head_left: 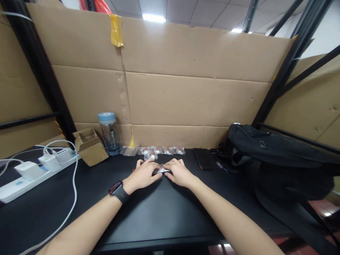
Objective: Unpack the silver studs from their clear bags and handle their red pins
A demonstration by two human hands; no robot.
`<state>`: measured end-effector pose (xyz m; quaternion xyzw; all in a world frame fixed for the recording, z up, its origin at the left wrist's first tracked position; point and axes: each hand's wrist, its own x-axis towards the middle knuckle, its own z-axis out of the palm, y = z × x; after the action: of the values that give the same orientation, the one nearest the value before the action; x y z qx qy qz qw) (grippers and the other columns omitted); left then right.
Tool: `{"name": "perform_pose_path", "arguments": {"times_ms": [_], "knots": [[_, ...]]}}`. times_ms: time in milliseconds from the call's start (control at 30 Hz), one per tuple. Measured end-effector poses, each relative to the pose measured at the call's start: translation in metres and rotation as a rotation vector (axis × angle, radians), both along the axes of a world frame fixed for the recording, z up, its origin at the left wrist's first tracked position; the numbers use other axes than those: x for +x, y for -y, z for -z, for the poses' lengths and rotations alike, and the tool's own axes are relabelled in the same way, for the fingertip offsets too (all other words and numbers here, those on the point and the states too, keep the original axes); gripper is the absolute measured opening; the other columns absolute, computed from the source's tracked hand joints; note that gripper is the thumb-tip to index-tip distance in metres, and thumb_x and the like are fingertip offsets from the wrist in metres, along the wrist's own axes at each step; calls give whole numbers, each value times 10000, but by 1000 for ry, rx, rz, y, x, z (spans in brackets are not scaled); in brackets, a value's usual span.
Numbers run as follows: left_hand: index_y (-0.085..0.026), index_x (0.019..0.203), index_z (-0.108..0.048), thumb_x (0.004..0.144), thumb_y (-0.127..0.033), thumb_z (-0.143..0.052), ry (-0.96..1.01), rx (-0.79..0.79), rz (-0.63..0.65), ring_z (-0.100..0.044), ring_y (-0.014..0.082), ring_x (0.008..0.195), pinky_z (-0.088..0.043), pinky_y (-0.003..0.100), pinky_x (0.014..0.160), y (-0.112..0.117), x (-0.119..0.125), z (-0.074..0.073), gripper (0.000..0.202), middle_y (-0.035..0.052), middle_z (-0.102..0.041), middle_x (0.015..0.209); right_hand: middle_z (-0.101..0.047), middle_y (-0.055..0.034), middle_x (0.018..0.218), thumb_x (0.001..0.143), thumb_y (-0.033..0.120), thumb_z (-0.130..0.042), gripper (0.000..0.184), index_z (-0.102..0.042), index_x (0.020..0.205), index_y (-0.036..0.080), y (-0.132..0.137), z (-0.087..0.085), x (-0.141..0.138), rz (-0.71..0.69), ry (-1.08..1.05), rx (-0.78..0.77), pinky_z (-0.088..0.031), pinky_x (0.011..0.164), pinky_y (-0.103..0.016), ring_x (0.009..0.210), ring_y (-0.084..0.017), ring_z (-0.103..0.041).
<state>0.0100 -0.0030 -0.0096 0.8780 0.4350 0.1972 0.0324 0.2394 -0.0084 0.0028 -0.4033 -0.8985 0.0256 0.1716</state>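
My left hand [143, 174], with a dark smartwatch on its wrist, and my right hand [179, 173] meet low over the black table. Between them is a small, shiny clear plastic packet [161, 170], pinched by the fingers of both hands. What lies inside it is mostly covered by my fingers and too small to make out. Just beyond my hands, several clear packets [168, 151] with silvery and red contents lie in a row along the cardboard wall. A flat, clear plastic bag [130, 151] sits at the left end of that row.
A water bottle with a blue lid [107, 134] and an opened cardboard box [90, 147] stand at the left. Farther left is a white power strip [39, 177] with chargers and cables. On the right are a dark flat case [204, 158] and a black backpack [278, 156].
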Motion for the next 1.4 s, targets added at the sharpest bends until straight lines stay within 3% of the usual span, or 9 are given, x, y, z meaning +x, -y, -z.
{"name": "perform_pose_path", "arguments": {"times_ms": [100, 367, 500, 633, 733, 967, 1133, 1267, 1400], "knots": [[-280, 1125, -663, 881, -411, -626, 16, -11, -19, -570, 294, 1185, -273, 447, 970, 0, 0, -2, 279, 52, -722, 1135, -739, -61, 1038, 1019, 279, -467, 249, -684, 1140, 261, -2, -1, -2, 28, 2, -13, -261, 833, -358, 1022, -219, -563], [-275, 975, -671, 973, -337, -480, 114, -85, -119, -688, 213, 907, -305, 400, 921, 0, 6, -14, 200, -4, -767, 942, -763, -59, 976, 1049, 340, -386, 347, -720, 1097, 263, -5, -6, -6, 154, -188, -75, -273, 894, -371, 949, -199, -638], [-283, 982, -683, 940, -411, -528, 242, -153, -154, -706, 226, 939, -368, 365, 936, 0, 5, -21, 205, -4, -781, 926, -771, -51, 975, 981, 415, -508, 306, -732, 1098, 243, -8, -6, -6, 208, -395, -210, -393, 901, -356, 918, -215, -681], [-279, 954, -697, 906, -452, -558, 338, -221, -145, -720, 220, 910, -417, 332, 909, -4, 1, -24, 227, -15, -784, 884, -769, -59, 894, 820, 443, -715, 368, -731, 1098, 201, -14, -3, -2, 184, -537, -356, -498, 767, -315, 844, -233, -699], [-280, 942, -706, 888, -449, -571, 340, -228, -169, -717, 222, 902, -415, 336, 905, -8, -3, -25, 224, -18, -782, 877, -766, -62, 874, 796, 420, -735, 366, -729, 1083, 193, -22, -4, -1, 219, -589, -405, -517, 680, -308, 754, -221, -694], [-295, 1007, -724, 917, -322, -496, 94, 41, -198, -668, 269, 1002, -340, 418, 951, -25, -42, -28, 247, 42, -769, 1004, -751, -35, 826, 769, 327, -764, 324, -730, 1055, 179, -73, -24, -4, 407, -419, -337, -488, 721, -279, 779, -191, -675], [-302, 928, -749, 841, -325, -606, 2, -123, -77, -693, 230, 925, -376, 347, 900, -38, -74, -29, 169, 8, -778, 921, -748, -40, 868, 702, 287, -809, 298, -749, 978, 193, -107, -25, -16, 499, -266, -322, -457, 836, -332, 878, -214, -671], [-311, 878, -758, 783, -282, -671, -28, -142, -65, -687, 233, 953, -397, 326, 872, -39, -80, -28, 132, 2, -776, 938, -747, -57, 916, 738, 318, -781, 309, -706, 1026, 235, -109, -16, -23, 566, -125, -200, -384, 952, -477, 1016, -286, -654], [-307, 840, -757, 768, -262, -685, -53, -125, -48, -674, 240, 979, -402, 322, 850, -38, -73, -23, 111, 13, -770, 925, -740, -80, 935, 830, 350, -678, 280, -685, 1079, 223, -95, -17, -16, 442, -33, -98, -440, 865, -374, 933, -249, -674]]}}
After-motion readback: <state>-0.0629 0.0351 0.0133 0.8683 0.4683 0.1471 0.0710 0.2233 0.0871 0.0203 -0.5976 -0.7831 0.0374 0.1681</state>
